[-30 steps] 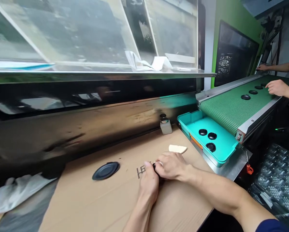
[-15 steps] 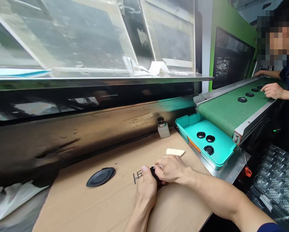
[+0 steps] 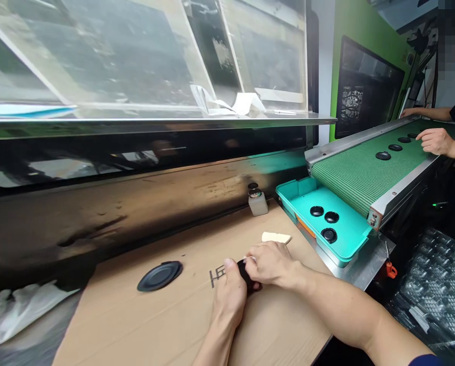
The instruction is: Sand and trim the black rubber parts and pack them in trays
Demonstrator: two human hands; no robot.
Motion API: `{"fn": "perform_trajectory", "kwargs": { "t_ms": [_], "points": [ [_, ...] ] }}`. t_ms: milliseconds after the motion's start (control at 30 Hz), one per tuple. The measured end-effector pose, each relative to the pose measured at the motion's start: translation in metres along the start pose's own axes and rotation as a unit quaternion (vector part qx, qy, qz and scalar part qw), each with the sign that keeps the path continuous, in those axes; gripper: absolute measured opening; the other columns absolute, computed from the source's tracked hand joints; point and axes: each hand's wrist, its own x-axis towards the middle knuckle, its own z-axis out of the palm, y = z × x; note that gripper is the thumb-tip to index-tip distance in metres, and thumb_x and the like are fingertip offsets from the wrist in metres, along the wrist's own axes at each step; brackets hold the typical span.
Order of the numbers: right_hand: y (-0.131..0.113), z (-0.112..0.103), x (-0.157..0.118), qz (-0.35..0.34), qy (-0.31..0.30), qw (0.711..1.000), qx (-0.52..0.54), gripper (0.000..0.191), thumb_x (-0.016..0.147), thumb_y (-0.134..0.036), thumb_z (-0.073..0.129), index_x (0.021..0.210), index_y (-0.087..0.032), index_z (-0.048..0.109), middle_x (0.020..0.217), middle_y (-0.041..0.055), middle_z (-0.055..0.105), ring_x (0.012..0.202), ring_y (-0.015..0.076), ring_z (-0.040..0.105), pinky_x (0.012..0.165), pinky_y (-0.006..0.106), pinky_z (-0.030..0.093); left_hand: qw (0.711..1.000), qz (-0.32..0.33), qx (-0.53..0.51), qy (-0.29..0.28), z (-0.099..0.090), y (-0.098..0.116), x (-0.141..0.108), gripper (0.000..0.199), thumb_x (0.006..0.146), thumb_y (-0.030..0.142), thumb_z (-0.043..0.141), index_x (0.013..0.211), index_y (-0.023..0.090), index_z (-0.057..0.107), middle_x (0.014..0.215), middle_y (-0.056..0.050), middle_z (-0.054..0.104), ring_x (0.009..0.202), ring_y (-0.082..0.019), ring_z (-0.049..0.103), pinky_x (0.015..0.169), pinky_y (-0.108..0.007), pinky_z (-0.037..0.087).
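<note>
Above the cardboard sheet (image 3: pixel 128 320), a small black round part (image 3: pixel 246 272) is held between both hands. My left hand (image 3: pixel 230 292) grips it from the left, thumb on top. My right hand (image 3: pixel 271 263) is closed at its right side, with something small and whitish showing at the fingertips, too small to make out. A larger black disc-shaped part (image 3: pixel 159 276) lies on the cardboard to the left. Just beyond my right hand is a cream-coloured flat piece (image 3: pixel 276 237). Dark writing on the cardboard is partly covered by my left hand.
A bottle (image 3: pixel 258 204) stands at the cardboard's far edge. Right of it, a turquoise tray (image 3: pixel 344 249) holds three black round parts below a green conveyor (image 3: pixel 349 178) carrying several more. Another person's hand (image 3: pixel 436 141) is over the belt. Clear plastic packaging (image 3: pixel 441 284) lies lower right.
My hands have barely moved and still hold the black part. The other person has shifted to the right, and the black parts on the belt appear slightly farther right.
</note>
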Motion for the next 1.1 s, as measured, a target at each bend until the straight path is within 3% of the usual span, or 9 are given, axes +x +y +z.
{"fn": "perform_trajectory", "kwargs": {
  "t_ms": [67,167,300,400,733,1100],
  "points": [
    [0.006,-0.006,0.000,0.021,-0.004,1.000,-0.013,0.019,0.093,-0.029,0.057,0.090,-0.019,0.073,0.096,0.0088,0.077,0.087,0.0233,0.070,0.072,0.030,0.048,0.995,-0.042,-0.093,0.020,-0.002,0.006,0.001,0.072,0.091,0.078,0.034,0.084,0.014,0.067,0.058,-0.007,0.064,0.045,-0.019,0.053,0.045,-0.031,0.040],
    [0.010,-0.017,-0.004,0.026,0.023,0.999,0.013,0.018,0.096,-0.026,0.055,0.089,-0.020,0.071,0.095,0.0070,0.076,0.086,0.0195,0.069,0.074,0.026,0.046,0.953,-0.109,-0.281,0.018,-0.009,0.018,-0.003,0.060,0.098,0.064,0.035,0.089,0.012,0.064,0.069,-0.007,0.066,0.048,-0.014,0.052,0.044,-0.024,0.035],
    [0.008,-0.014,-0.004,-0.040,0.093,0.991,0.093,0.017,0.095,-0.020,0.057,0.093,-0.020,0.074,0.096,0.0060,0.075,0.089,0.0182,0.066,0.081,0.026,0.045,0.878,-0.149,-0.450,-0.065,-0.016,0.026,-0.002,0.048,0.105,0.043,0.028,0.097,0.012,0.065,0.086,-0.012,0.071,0.063,-0.016,0.062,0.055,-0.026,0.047],
    [0.004,-0.007,-0.004,-0.082,0.112,0.981,0.139,0.017,0.094,-0.022,0.059,0.092,-0.020,0.076,0.090,0.0051,0.072,0.085,0.0184,0.063,0.081,0.028,0.044,0.848,-0.154,-0.500,-0.083,-0.018,0.023,0.003,0.041,0.105,0.035,0.032,0.102,0.013,0.066,0.096,-0.012,0.072,0.080,-0.019,0.068,0.066,-0.029,0.053],
    [-0.005,-0.006,-0.009,-0.094,0.091,0.978,0.162,0.018,0.093,-0.022,0.058,0.100,-0.021,0.075,0.090,0.0046,0.072,0.085,0.0187,0.062,0.080,0.029,0.045,0.831,-0.144,-0.526,-0.107,-0.020,0.014,0.008,0.035,0.102,0.032,0.038,0.109,0.014,0.068,0.108,-0.014,0.073,0.103,-0.023,0.069,0.088,-0.038,0.057],
    [-0.002,0.004,-0.006,-0.100,0.095,0.977,0.162,0.016,0.092,-0.024,0.059,0.093,-0.019,0.074,0.086,0.0046,0.069,0.081,0.0183,0.061,0.077,0.029,0.044,0.833,-0.151,-0.530,-0.056,-0.021,0.014,0.012,0.024,0.097,0.020,0.047,0.106,0.013,0.067,0.107,-0.015,0.073,0.098,-0.021,0.070,0.090,-0.036,0.058]
  ]
}}
